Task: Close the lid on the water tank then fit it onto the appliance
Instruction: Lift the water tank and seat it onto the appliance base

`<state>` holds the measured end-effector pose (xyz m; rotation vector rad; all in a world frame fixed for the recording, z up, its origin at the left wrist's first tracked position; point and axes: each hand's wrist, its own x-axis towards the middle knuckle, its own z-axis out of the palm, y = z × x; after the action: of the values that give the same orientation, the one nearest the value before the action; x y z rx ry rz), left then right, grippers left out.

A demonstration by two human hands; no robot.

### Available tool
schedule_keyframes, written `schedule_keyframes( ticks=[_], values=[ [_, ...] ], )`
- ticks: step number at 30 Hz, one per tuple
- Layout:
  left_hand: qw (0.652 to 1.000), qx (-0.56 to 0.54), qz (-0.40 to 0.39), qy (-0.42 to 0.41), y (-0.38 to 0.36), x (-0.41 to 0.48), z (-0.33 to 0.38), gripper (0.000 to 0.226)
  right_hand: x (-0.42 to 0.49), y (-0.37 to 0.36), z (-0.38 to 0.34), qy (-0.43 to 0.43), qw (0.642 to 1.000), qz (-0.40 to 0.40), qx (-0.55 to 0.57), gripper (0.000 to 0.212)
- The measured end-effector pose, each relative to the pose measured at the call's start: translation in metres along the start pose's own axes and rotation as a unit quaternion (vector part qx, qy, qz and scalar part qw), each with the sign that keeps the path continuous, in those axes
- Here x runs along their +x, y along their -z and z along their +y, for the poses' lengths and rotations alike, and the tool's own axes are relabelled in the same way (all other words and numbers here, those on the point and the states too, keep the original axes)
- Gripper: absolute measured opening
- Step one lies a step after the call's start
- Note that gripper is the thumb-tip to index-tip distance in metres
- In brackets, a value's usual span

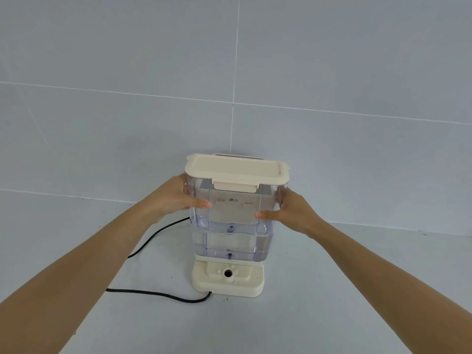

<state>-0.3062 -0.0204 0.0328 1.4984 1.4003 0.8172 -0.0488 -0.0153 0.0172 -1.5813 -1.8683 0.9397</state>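
Water tank: the clear water tank [233,221] is held upright above the rear of the cream appliance [228,277], its bottom near or on the seat; I cannot tell which.
Lid: the cream lid [235,169] lies flat on the tank, front latch down, so closing looks done.
Left hand: the left hand [176,198] has its fingers [204,204] clasped on the tank's left wall.
Right hand: the right hand [291,213] grips the tank's right wall.
Handling: rigid, smooth plastic, likely slippery; part-filled with water, so probably weighty and prone to slosh. Best held by both side walls, kept level.
Count: one tank, one lid, one appliance, one black cord [158,293] left of the appliance on the bench [332,315], two hands.
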Motion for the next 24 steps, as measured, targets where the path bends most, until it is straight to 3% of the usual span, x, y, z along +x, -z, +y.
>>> schedule_keyframes(
  ticks=[13,24],
  values=[
    [0.999,-0.027,-0.015,-0.023,-0.008,0.0,-0.026,0.06,0.001,-0.017,0.017,-0.001,1.0,0.002,-0.021,0.08],
    [1.0,-0.014,-0.008,-0.019,-0.017,-0.002,-0.039,0.06,-0.003,-0.028,0.026,0.004,0.999,0.028,-0.027,0.078]
  ],
)
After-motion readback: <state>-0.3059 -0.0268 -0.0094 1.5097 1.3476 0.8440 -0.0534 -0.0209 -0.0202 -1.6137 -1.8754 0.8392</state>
